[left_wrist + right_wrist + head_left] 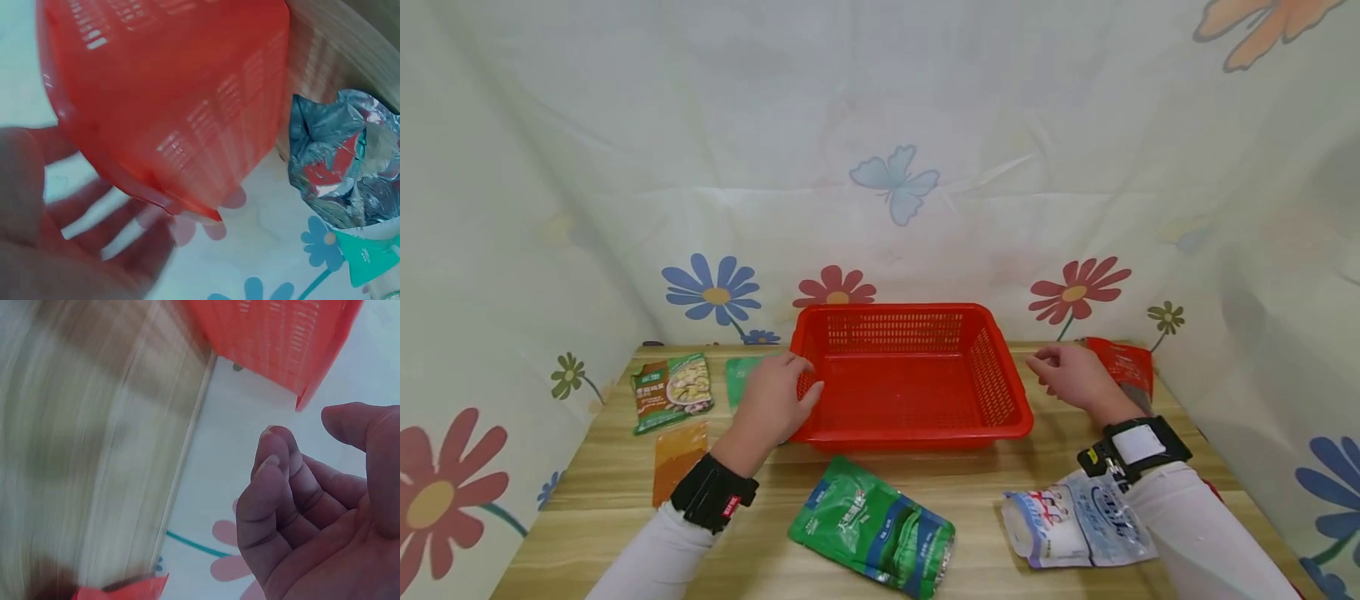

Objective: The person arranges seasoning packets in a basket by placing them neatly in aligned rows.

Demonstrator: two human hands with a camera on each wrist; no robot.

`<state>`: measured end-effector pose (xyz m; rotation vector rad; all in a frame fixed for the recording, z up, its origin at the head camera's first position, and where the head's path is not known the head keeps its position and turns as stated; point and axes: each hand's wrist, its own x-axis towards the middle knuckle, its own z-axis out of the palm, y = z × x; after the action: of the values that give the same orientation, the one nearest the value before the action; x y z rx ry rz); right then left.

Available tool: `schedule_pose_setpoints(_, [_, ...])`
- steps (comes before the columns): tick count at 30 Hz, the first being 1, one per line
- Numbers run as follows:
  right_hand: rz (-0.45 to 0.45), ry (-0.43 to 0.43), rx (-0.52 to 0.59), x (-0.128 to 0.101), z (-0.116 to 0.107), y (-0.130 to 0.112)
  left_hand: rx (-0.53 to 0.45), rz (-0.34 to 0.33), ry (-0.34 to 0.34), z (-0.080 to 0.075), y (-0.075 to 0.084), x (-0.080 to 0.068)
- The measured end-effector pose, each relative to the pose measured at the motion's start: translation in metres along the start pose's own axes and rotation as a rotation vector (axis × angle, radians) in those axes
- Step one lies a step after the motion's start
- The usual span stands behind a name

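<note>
A red plastic basket (910, 435) with slotted walls stands on the wooden table, nothing inside it. My left hand (767, 400) is at the basket's left rim, thumb and fingers spread apart. In the left wrist view its fingers (134, 228) reach along the outside of the rim; whether they touch it I cannot tell. To the right of the basket, my right hand (1075, 379) hovers apart from it with loosely bent fingers and nothing in them. A red packet (1127, 368) lies behind that hand, partly hidden by it.
In front of the basket lies a green pouch (872, 529); right of it, a white and blue packet (1078, 521) is partly under my right forearm. On the left are a green and brown food packet (672, 392), an orange-brown packet (677, 458) and a partly hidden mint-green packet (739, 375).
</note>
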<state>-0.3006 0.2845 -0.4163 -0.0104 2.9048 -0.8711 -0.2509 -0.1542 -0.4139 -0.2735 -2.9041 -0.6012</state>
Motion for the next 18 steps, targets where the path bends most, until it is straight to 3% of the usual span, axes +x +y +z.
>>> schedule_pose_setpoints(3, [0.015, -0.002, -0.025, -0.002, -0.004, 0.007, -0.03, 0.076, -0.074, -0.001, 0.005, -0.006])
schedule_pose_setpoints(8, [0.033, 0.01, -0.086, -0.003, -0.006, 0.014, -0.1, 0.123, -0.215, 0.0, 0.011, -0.017])
schedule_pose_setpoints(14, [0.053, 0.012, -0.096, -0.003, -0.009, 0.017, 0.04, 0.292, -0.302, 0.002, 0.018, -0.024])
schedule_pose_setpoints(18, [0.06, 0.016, -0.087, -0.004, -0.012, 0.02, 0.161, 0.408, -0.301, 0.004, 0.022, -0.026])
